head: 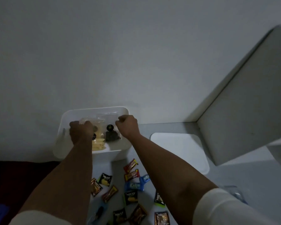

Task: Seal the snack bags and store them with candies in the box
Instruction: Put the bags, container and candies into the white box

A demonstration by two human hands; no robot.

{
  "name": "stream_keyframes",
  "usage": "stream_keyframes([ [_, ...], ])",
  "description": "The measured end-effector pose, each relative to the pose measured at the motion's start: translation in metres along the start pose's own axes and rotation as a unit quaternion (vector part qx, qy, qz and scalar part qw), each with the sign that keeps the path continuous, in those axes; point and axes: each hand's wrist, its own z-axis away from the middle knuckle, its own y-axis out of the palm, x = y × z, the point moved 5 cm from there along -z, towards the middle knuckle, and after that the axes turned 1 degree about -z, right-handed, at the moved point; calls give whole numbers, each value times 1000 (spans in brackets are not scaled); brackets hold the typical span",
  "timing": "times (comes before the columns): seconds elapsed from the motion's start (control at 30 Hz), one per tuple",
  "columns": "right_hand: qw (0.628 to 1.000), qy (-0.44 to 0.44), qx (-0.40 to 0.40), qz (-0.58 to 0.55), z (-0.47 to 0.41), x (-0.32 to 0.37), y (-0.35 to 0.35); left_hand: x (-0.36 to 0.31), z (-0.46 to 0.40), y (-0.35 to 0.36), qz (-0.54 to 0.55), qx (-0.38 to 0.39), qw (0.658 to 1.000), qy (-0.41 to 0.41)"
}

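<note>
Snack bags sit inside the white box at the far edge of the counter, against the wall. You have three in view: a clear bag of pale yellow pieces toward the box's near wall, a clear bag of dark pieces to its right, and a third clear bag under your left hand.

Your left hand reaches into the left half of the box, knuckles up, fingers curled down onto the top of that third bag. The light is dim and the fingertips are hidden, so I cannot tell whether they pinch the bag or only rest on it.

Your right hand hangs over the right rim of the box, fingers curled in tight like a fist. It is just beside the top of the dark bag; whether it grips that bag's edge cannot be told from this view.

Candies lie scattered on the counter between your forearms, near the box's front wall, in red, blue, black and brown wrappers. None shows inside the box.

A white lid lies flat on the counter to the right of the box, apart from it.
</note>
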Motion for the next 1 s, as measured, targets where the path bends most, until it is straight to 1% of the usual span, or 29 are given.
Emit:
stream_keyframes([
  [0.1,998,-42,-28,-25,25,-6,-44,-22,50,8,11,30,997,68],
  [0.17,996,-54,-55,-37,42,-29,-79,-34,91,21,-21,46,992,116],
  [0.27,994,-41,-92,-51,74,-89,-137,-41,164,55,-57,65,979,186],
  [0.33,994,-14,-106,-35,102,-144,-175,-32,212,88,-72,101,970,211],
  [0.47,988,64,-139,-5,160,-262,-241,15,305,159,-105,206,953,196],
  [0.53,981,98,-165,4,188,-309,-270,42,347,188,-114,253,943,182],
  [0.6,972,133,-191,15,215,-352,-296,77,380,216,-136,317,926,156],
  [0.67,959,173,-219,48,238,-391,-317,115,406,236,-173,363,906,131],
  [0.73,941,230,-229,95,257,-421,-329,147,422,250,-220,385,888,120],
  [0.8,923,308,-203,114,272,-448,-333,174,433,257,-271,395,872,103],
  [0.83,913,348,-183,110,279,-460,-333,185,437,259,-280,400,869,81],
  [0.87,906,379,-165,94,286,-472,-332,193,441,261,-288,397,868,77],
  [0.93,907,397,-140,28,295,-491,-330,203,445,263,-310,396,860,88],
  [0.97,911,388,-138,-8,296,-497,-330,205,448,263,-319,399,854,101],
  [1.0,915,377,-140,-30,297,-500,-333,210,448,266,-315,393,858,96],
])
